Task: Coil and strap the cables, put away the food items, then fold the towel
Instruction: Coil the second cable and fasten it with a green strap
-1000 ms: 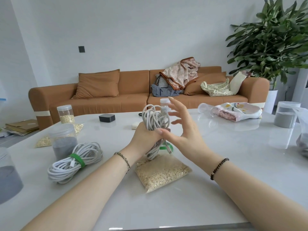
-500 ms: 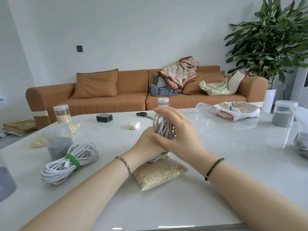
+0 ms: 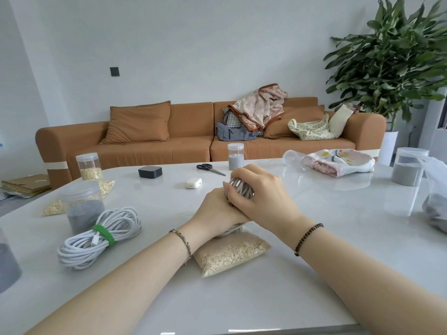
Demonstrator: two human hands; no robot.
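Both hands close on the grey cable coil (image 3: 238, 186), held between them just above the worktop (image 3: 314, 262). The left hand (image 3: 217, 215) grips its lower part and the right hand (image 3: 263, 199) curls its fingers (image 3: 254, 171) over the top loops. I judge this squeeze keeps the springy round strands bunched for strapping. Directly beneath the fingers lies a soft clear bag of oat flakes (image 3: 232, 255). Well to their left, a smooth white coil (image 3: 79, 250) is already cinched by a green strap (image 3: 104, 234). The crumpled printed towel (image 3: 338, 162) lies beyond them to the right, unfolded.
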